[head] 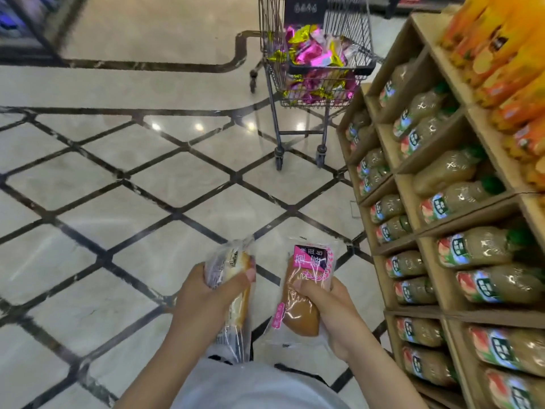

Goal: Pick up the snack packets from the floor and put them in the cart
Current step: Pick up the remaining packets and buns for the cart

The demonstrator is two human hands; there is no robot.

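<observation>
My left hand point(203, 293) grips a clear packet with a pale bread roll point(233, 270) inside, held upright in front of my body. My right hand point(327, 305) grips a clear packet with pink print and a brown bun point(306, 278), its label end pointing away from me. The wire shopping cart point(321, 93) stands some way ahead, up and to the right, with several pink and yellow snack packets point(312, 51) heaped in its two baskets. No packets are visible on the floor.
A cardboard shelf unit point(413, 202) full of lying juice bottles point(469, 246) runs along the right, close to my right hand and beside the cart. Orange packs point(501, 69) top it. Glossy tiled floor point(132, 187) spreads left; a dark display unit point(26, 25) sits far left.
</observation>
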